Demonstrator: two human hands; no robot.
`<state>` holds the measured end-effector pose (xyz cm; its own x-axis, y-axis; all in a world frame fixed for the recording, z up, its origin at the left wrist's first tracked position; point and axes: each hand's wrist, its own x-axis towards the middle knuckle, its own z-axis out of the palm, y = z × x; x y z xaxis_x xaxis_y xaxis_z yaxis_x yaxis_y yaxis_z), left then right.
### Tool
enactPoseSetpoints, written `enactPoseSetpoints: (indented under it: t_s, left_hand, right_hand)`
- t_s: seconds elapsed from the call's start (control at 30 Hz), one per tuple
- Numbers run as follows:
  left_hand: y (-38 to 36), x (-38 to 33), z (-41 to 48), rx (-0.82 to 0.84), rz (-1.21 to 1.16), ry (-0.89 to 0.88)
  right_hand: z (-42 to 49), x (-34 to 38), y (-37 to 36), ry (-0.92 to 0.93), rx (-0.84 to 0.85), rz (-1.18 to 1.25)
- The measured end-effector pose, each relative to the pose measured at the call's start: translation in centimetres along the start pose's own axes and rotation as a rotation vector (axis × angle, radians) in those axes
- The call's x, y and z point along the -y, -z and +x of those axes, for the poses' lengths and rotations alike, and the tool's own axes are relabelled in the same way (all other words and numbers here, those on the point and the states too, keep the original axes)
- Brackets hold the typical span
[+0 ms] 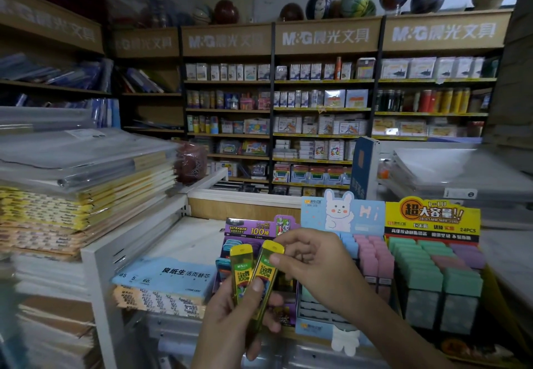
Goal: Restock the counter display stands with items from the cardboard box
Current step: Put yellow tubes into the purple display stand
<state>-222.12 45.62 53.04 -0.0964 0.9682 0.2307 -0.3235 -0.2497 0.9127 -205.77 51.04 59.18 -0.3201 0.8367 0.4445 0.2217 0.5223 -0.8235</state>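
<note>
Two slim yellow cases [241, 275] are held upright in the left hand [230, 321], its fingers curled round their lower halves. The cap of the tilted case [267, 267] is pinched by the right hand [314, 259]. Just behind them is a purple display stand [253, 229], seemingly part-filled, with a blue bunny stand [340, 216] and a yellow stand [432, 218] set beside it.

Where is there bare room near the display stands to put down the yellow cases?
A bare white patch lies left of the purple stand, behind the blue paper pack. A bare counter strip lies right of the yellow stand. The stands are crowded side by side.
</note>
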Motion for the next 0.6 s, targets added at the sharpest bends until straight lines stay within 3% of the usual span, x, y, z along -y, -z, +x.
enactPoseSetpoints:
  t_s: [0.13,0.33,0.6]
  left_hand:
    - [0.2,0.2,-0.1,-0.017,-0.028,0.021]
    - [1.3,0.5,0.0,-0.149,-0.078,0.024]
    - [2.0,0.3,0.1,-0.151,-0.072,0.033]
  right_hand:
    - [-0.2,0.5,0.3,0.021,-0.035,0.002]
    - [0.5,1.3,1.8,0.123,-0.224,0.036]
    - [1.2,-1.0,1.8,0.181,-0.211,-0.285]
